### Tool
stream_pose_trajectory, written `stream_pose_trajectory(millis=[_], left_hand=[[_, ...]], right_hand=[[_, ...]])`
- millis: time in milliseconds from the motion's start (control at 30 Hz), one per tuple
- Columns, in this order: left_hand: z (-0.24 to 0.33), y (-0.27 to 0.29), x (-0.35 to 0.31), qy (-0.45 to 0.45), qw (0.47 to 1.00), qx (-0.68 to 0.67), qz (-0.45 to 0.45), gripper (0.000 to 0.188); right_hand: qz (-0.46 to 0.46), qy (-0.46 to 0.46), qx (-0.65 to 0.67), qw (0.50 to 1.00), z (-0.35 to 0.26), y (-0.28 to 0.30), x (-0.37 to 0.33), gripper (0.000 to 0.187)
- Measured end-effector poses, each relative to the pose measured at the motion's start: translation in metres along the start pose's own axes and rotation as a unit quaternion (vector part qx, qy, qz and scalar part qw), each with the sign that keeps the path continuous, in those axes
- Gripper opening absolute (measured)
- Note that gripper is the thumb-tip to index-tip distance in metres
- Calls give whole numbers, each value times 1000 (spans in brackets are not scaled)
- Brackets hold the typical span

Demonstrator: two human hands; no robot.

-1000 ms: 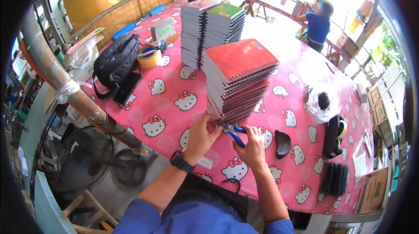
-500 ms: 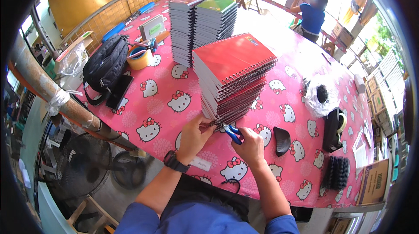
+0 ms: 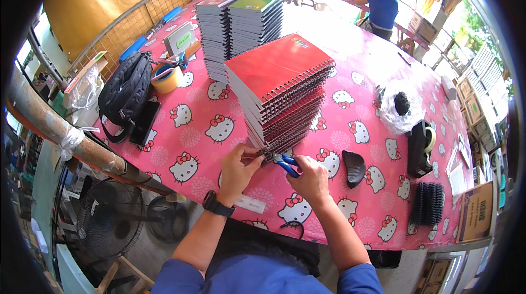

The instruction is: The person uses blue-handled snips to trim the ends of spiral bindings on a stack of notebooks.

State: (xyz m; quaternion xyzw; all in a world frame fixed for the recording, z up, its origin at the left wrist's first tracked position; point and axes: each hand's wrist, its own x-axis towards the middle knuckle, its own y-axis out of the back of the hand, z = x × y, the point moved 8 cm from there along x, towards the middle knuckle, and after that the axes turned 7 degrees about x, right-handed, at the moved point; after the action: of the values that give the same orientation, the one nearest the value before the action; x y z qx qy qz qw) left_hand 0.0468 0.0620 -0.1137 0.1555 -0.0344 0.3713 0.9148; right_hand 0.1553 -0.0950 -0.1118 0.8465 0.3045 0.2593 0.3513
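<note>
A tall stack of red spiral-bound notebooks [image 3: 282,69] stands before me, its black coils facing right and toward me. At the stack's low near corner, my left hand [image 3: 239,170] has thumb and fingers pinched on the end of a spiral coil [image 3: 267,156]. A dark watch [image 3: 216,204] is on that wrist. My right hand [image 3: 310,181] grips blue-handled pliers [image 3: 288,168], whose metal jaws are at the same coil end, beside my left fingertips. Whether the jaws are closed on the wire is too small to tell.
Behind stand two more notebook stacks [image 3: 255,20]. A black bag [image 3: 125,91], phone [image 3: 146,123] and tape rolls [image 3: 167,79] lie left. Rightward are a black curved object [image 3: 354,169], tape dispenser [image 3: 421,149], bundled coils [image 3: 427,204] and plastic bag [image 3: 402,109]. Another person [image 3: 382,12] sits far back.
My view has shifted slightly, so the table and stacks appear a little further left. Both hands stay at the notebook corner, with the pliers still in my right hand.
</note>
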Motion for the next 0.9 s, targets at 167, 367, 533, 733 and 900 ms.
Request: stream_pose_trajectory(millis=[167, 367, 533, 733, 900], left_hand=[[-16, 2, 1, 9, 998, -53, 11, 18], [-17, -1, -1, 32, 999, -18, -8, 20], [-16, -4, -2, 4, 1000, 18, 1, 20], [-24, -4, -4, 27, 999, -38, -1, 20], [-23, -6, -2, 25, 1000, -18, 0, 20]], right_hand=[[74, 66, -18, 995, -9, 14, -6, 37], [37, 65, -45, 996, -10, -1, -2, 40], [29, 25, -9, 999, 3, -3, -5, 32], [64, 88, -55, 993, -8, 5, -5, 41], [-15, 9, -27, 999, 1, -9, -3, 40]])
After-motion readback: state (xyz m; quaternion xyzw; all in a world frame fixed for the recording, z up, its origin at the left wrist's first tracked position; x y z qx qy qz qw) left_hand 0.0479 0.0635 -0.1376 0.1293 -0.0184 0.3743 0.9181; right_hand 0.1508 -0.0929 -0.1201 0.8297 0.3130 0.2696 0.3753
